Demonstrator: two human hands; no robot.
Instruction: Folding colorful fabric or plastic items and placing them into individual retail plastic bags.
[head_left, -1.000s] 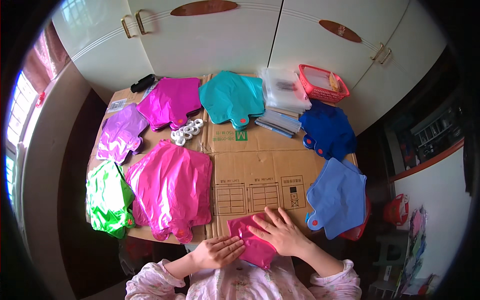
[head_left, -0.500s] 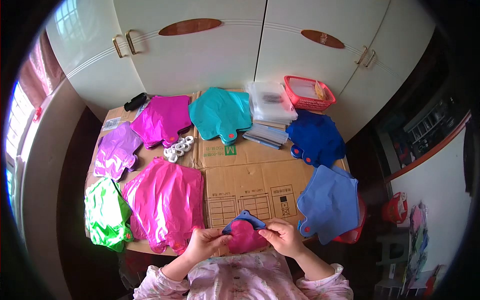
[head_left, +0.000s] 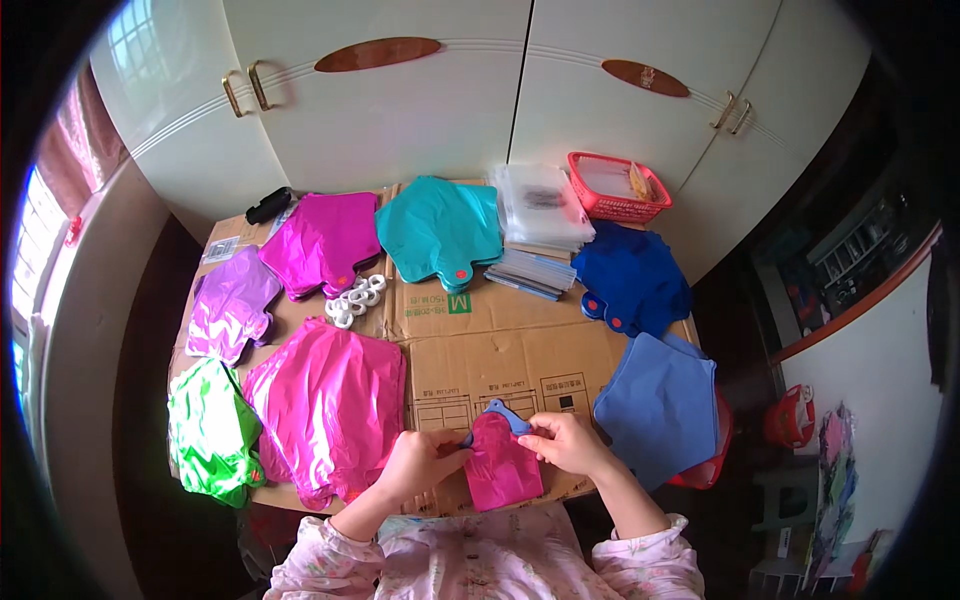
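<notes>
In front of my body, a small folded pink glossy sheet (head_left: 501,475) hangs between my hands, with a blue piece with a rounded tab (head_left: 508,414) along its top. My left hand (head_left: 424,462) pinches the blue piece's left corner. At its right corner, the thumb and fingers of my right hand (head_left: 567,443) are closed on it. Beside my left hand lies a stack of large, flat, shiny pink sheets (head_left: 330,400). A stack of light blue sheets (head_left: 658,405) lies right of my right hand, its tab end now hidden behind that hand.
Cardboard (head_left: 490,350) covers the table. Around it lie green (head_left: 210,430), lilac (head_left: 232,300), magenta (head_left: 322,240), teal (head_left: 440,230) and dark blue sheets (head_left: 640,280). White rings (head_left: 355,302), clear plastic bags (head_left: 540,205), flat strips (head_left: 530,272) and a red basket (head_left: 620,207) stand among them.
Both hands have risen slightly away from my body, lifting the blue tab up and right. The pink sheet now hangs lower and shows more of its length below my fingers.
</notes>
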